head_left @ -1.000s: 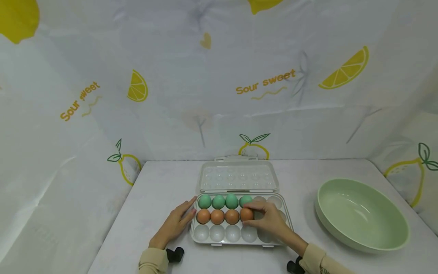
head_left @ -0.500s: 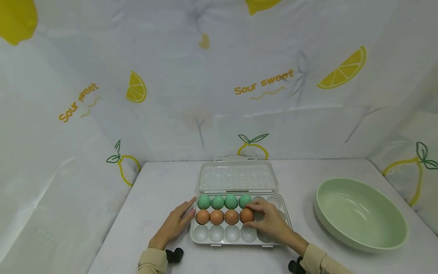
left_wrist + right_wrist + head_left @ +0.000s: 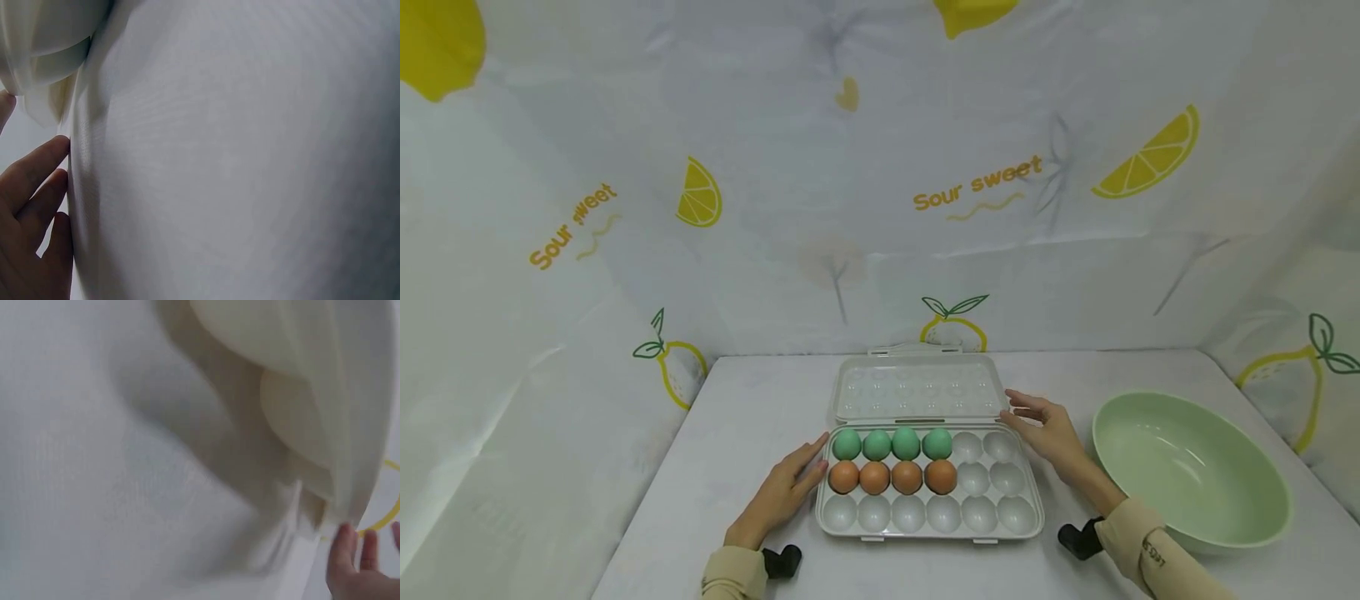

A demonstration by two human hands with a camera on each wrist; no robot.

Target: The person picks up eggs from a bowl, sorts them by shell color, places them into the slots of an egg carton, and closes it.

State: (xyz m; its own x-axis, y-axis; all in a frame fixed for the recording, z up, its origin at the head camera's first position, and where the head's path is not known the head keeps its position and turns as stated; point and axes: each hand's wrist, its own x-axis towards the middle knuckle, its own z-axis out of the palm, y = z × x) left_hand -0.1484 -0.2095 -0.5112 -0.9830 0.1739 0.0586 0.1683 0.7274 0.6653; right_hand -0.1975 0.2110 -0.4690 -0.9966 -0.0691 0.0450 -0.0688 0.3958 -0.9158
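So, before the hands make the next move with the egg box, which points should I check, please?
1. Lid fully open, lying flat behind the tray: ok.
2. Four green eggs seated in the back row: ok.
3. Four brown eggs seated in the middle row: ok.
4. Left hand steadying the tray at its left edge: ok.
5. Right hand empty, beside the lid's right corner: ok.
6. Bowl away from the tray: ok.

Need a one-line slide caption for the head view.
Egg tray with four green, four brown eggs; left hand touches it, right hand open by lid.
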